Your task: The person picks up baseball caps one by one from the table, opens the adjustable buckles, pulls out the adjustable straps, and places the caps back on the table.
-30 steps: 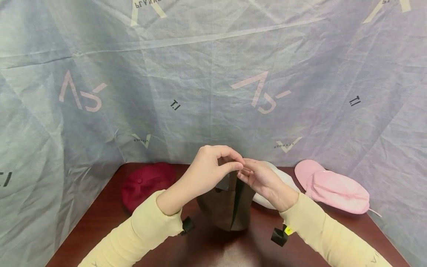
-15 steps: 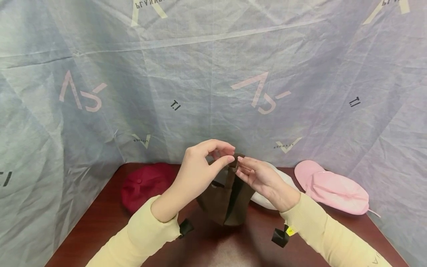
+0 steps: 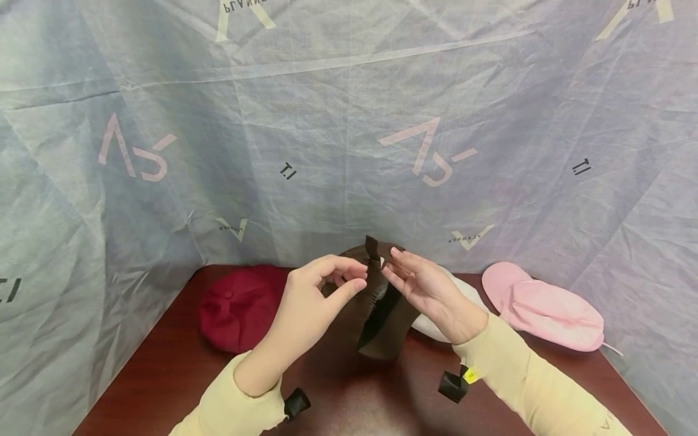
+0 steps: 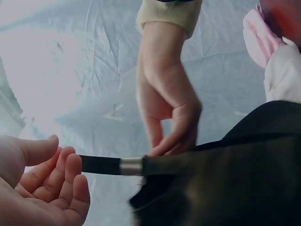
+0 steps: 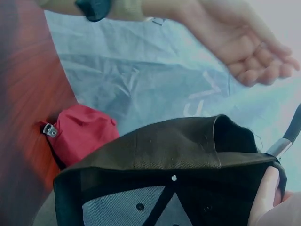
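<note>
A dark brown cap (image 3: 388,339) is held above the table, its back strap (image 3: 371,246) sticking up free at the top. My right hand (image 3: 433,293) pinches the cap's edge beside the metal buckle (image 4: 130,166), with the thumb on the inner side in the right wrist view. Just left of the strap, my left hand (image 3: 313,297) has relaxed fingers, with thumb and fingertips apart and nothing between them. The left wrist view shows the strap's end running behind the left fingertips (image 4: 74,165). Part of the cap is hidden behind the left hand in the head view.
A red cap (image 3: 240,309) lies at the table's left (image 3: 142,375). Behind my right hand is a white cap (image 3: 433,327), partly covered. A pink cap (image 3: 556,309) lies at the right. Grey printed cloth (image 3: 338,139) hangs close behind the table.
My left hand has come off the strap and moved left and down. The strap's end now stands exposed. The cap has turned and tilted in my right hand, which stays nearly in place.
</note>
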A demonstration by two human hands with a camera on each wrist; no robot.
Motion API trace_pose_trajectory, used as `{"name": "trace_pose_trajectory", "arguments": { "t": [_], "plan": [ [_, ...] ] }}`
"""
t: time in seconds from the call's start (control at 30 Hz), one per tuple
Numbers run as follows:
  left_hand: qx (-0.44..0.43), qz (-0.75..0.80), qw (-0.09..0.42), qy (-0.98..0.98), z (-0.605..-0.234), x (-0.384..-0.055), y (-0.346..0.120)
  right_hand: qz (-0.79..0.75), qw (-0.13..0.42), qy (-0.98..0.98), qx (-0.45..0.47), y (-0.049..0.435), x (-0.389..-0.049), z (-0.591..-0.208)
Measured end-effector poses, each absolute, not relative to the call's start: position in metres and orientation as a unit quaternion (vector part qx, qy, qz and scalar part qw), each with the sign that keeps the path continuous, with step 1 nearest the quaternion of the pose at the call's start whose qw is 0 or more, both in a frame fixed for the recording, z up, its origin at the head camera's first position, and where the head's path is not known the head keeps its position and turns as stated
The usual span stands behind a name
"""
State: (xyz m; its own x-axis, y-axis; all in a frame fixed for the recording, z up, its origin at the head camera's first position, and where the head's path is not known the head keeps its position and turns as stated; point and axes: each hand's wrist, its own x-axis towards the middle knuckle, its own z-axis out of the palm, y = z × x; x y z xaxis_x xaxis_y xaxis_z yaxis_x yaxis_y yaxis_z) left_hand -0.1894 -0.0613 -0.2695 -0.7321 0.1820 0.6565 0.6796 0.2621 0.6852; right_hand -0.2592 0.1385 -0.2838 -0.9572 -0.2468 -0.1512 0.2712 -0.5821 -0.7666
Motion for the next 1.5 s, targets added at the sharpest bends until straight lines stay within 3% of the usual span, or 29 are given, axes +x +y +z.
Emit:
{"name": "trace_pose_trajectory", "arguments": {
  "t": [0.5,0.9,1.03,1.2,1.5],
  "plan": [
    [-0.224,-0.679,0.111,-0.690,-0.327,-0.200,-0.049,-0.914,0.131,0.382,0.041,0.126,-0.259,-0.280],
    [-0.161,-0.810,-0.079,-0.559,-0.357,-0.203,-0.016,-0.909,0.142,0.390,0.020,0.120,-0.257,-0.278],
    [-0.129,-0.864,-0.118,-0.472,-0.359,-0.204,-0.009,-0.910,0.142,0.388,0.018,0.119,-0.256,-0.278],
    [-0.089,-0.921,-0.137,-0.353,-0.362,-0.205,-0.001,-0.912,0.136,0.387,0.026,0.118,-0.256,-0.277],
    [-0.023,-0.988,-0.112,-0.101,-0.364,-0.209,0.012,-0.915,0.137,0.379,0.030,0.117,-0.256,-0.277]
  ]
}}
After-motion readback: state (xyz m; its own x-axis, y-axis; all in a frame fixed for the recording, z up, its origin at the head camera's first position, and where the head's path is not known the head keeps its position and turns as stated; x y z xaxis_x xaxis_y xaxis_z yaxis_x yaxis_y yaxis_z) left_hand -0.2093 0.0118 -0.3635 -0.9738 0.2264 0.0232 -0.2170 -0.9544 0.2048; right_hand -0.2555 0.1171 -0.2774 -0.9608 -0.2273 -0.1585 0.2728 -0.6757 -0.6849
